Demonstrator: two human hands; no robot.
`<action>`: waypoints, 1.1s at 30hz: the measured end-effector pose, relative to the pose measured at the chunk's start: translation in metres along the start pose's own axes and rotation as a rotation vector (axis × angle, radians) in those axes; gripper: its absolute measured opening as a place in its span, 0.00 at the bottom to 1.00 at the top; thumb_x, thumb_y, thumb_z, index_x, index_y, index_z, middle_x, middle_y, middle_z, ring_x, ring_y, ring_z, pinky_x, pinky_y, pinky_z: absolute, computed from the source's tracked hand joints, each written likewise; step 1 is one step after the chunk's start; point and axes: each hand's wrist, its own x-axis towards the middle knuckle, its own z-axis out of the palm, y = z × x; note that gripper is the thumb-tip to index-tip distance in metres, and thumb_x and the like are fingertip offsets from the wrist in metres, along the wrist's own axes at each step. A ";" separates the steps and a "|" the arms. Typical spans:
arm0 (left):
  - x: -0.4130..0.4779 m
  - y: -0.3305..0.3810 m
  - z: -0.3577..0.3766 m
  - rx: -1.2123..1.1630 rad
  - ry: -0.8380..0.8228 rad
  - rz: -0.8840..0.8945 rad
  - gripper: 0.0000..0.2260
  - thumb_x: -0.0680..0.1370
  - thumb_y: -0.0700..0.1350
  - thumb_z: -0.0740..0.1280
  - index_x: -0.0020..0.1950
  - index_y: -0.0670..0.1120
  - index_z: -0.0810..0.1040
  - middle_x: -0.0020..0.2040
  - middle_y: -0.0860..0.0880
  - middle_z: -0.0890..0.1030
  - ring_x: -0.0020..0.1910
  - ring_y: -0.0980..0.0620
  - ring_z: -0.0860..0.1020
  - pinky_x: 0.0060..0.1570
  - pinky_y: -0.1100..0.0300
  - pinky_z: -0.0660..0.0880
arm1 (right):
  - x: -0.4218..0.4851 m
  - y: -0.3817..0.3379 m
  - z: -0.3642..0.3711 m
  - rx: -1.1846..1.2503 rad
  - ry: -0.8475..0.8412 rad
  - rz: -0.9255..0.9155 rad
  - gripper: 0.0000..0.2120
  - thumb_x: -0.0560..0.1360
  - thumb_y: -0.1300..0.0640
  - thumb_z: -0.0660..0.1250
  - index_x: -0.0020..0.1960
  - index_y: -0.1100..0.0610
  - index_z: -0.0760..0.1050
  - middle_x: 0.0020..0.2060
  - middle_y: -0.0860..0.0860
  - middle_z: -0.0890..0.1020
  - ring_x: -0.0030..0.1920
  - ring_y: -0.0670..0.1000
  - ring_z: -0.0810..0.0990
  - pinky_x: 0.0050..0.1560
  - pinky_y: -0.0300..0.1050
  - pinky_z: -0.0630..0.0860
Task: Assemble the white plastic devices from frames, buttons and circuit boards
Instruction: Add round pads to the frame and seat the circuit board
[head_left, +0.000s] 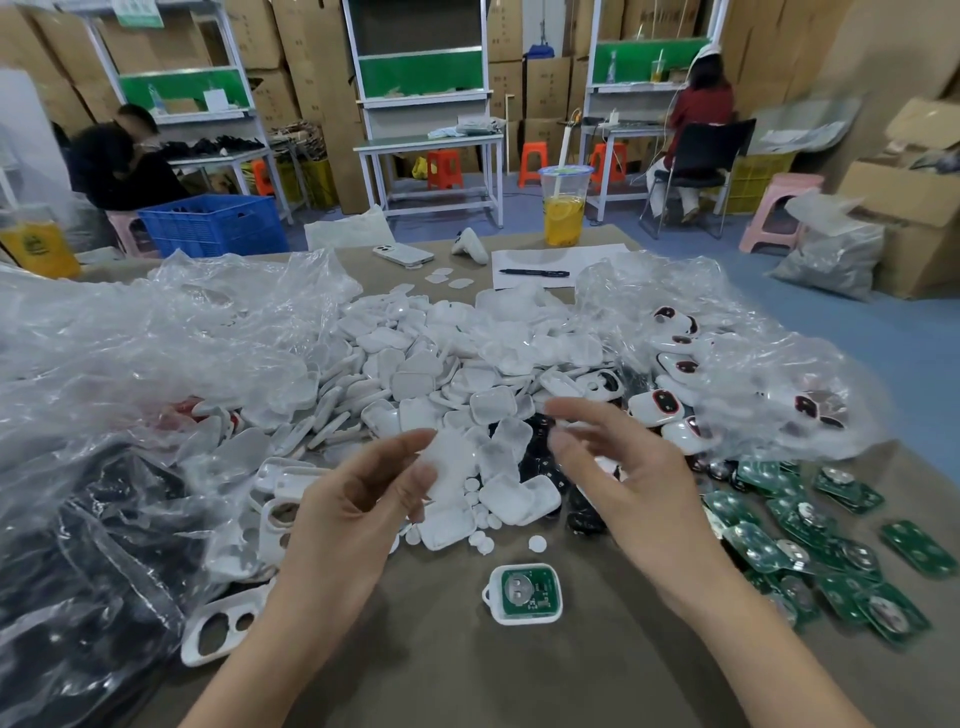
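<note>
left hand (353, 499) pinches white cover (449, 462) at fingertips; right hand (623, 467) loose, fingers spread, empty, just right of it; frame with circuit board (524, 592) lies nearer on brown table (467, 675); cardboard boxes (301, 62) far behind

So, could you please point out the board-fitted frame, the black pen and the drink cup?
board-fitted frame (525, 592): head view, green board at its middle.
black pen (535, 272): head view, middle of barrel.
drink cup (563, 218): head view, its clear wall.
</note>
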 end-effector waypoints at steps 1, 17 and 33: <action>0.000 0.000 0.002 -0.024 -0.014 -0.009 0.12 0.69 0.52 0.73 0.52 0.57 0.86 0.37 0.52 0.84 0.35 0.57 0.78 0.41 0.71 0.75 | -0.001 -0.006 0.004 0.117 -0.090 0.031 0.11 0.74 0.43 0.71 0.56 0.37 0.81 0.52 0.40 0.85 0.52 0.41 0.82 0.52 0.34 0.77; 0.014 0.003 0.027 0.010 -0.133 0.029 0.09 0.72 0.51 0.75 0.51 0.61 0.82 0.49 0.56 0.86 0.50 0.57 0.84 0.50 0.63 0.77 | 0.000 -0.014 0.016 0.333 -0.113 0.094 0.05 0.69 0.47 0.73 0.45 0.44 0.83 0.37 0.45 0.84 0.37 0.43 0.81 0.36 0.31 0.74; 0.006 0.012 0.042 -0.277 -0.155 -0.056 0.06 0.74 0.48 0.76 0.43 0.50 0.80 0.50 0.42 0.85 0.50 0.48 0.84 0.53 0.60 0.80 | 0.002 -0.006 0.017 0.353 -0.170 0.162 0.11 0.73 0.47 0.74 0.55 0.46 0.84 0.48 0.53 0.86 0.45 0.49 0.84 0.45 0.42 0.81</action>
